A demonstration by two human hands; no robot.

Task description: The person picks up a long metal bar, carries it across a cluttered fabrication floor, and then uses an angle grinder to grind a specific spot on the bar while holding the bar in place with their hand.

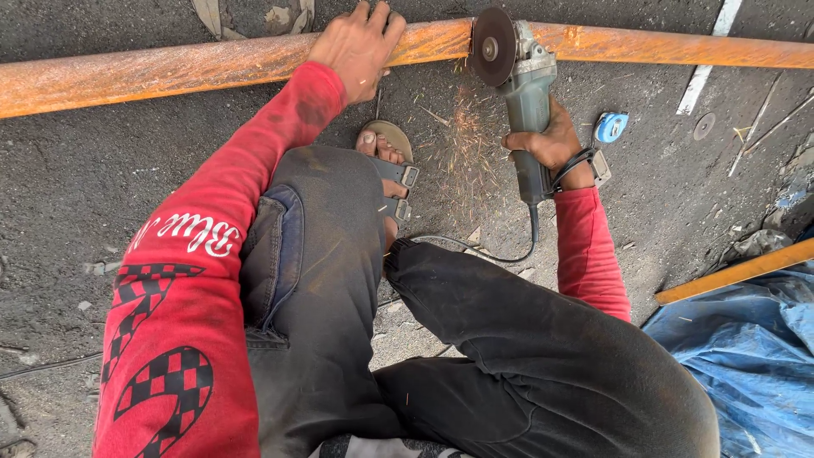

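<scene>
- Nearest the camera, the person crouches on dark, gritty asphalt ground [76,212], black trousers and red sleeves filling the lower middle of the view.
- At the lower right corner a crumpled blue plastic sheet [755,356] lies on the ground, with a flat orange bar [733,273] along its upper edge, closing that side.
- Ahead of the knees, a sandalled foot [386,153] rests on the ground just short of the pipe, with sparks scattered beside it.
- Right hand [551,144] is wrapped tight round the body of a grey-green angle grinder [526,93]; its black cord [475,250] trails back toward the legs.
- A small blue tape measure [610,127] lies just right of that hand, a loose grey disc [704,125] further right.
- Left hand [360,42] presses down, fingers curled over the long rusty orange steel pipe [170,72], which crosses the whole far edge of the view; the grinder's disc meets it just right of that hand.
- Left of the legs, the ground lies open.
</scene>
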